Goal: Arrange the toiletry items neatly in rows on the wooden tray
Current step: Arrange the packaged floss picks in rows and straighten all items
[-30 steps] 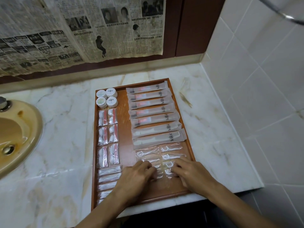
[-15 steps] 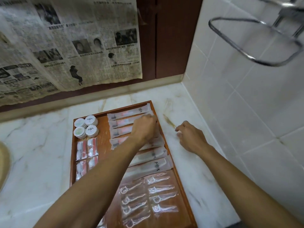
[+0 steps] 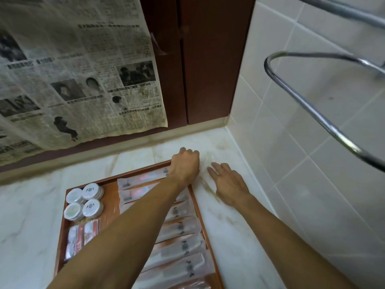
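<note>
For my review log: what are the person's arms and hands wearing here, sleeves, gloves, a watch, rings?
Nothing is visible. The left hand and right hand are bare, with no gloves, watch, bracelet or ring showing. Both forearms are bare down to the frame's bottom edge, so no sleeve appears; motion blur could hide something small.

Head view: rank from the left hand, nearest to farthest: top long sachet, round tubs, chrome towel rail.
From the left hand, at the tray's far right corner:
1. Top long sachet, just under the hand.
2. Round tubs, in the tray's far left corner.
3. Chrome towel rail, up on the right wall.
</note>
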The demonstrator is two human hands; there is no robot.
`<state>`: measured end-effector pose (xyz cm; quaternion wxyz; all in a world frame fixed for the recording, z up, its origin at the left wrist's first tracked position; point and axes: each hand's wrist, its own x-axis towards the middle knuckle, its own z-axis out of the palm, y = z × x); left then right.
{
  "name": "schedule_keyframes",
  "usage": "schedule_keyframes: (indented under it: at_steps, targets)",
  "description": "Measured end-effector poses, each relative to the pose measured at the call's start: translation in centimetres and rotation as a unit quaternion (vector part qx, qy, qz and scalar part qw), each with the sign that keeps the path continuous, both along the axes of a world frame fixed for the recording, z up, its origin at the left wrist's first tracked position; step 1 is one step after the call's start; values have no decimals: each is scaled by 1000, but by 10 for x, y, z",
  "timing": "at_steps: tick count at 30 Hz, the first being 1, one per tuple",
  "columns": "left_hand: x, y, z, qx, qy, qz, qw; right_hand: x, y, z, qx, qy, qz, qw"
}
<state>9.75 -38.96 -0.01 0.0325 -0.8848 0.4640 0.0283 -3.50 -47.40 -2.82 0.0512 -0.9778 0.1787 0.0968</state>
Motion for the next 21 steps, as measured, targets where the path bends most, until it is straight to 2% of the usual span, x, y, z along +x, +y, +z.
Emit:
schedule_keyframes:
  at_steps: [4, 8, 12, 16, 21]
  targets:
    - [5, -18, -6, -12, 47, 7, 999, -7, -2, -3, -3, -26, -13, 1000]
    - [5, -37, -14, -47, 135, 66, 988, -14, -6, -4, 22, -38, -17, 999]
    - [1, -54, -16, -35, 157, 100, 982, -15, -15, -2, 29, -42, -20, 999]
    - [2, -61, -14, -57, 251, 186, 948, -16, -23, 2, 32, -48, -31, 998]
    - [2, -57, -4, -56, 299, 195, 933, -17, -26, 7, 77, -56, -86, 992]
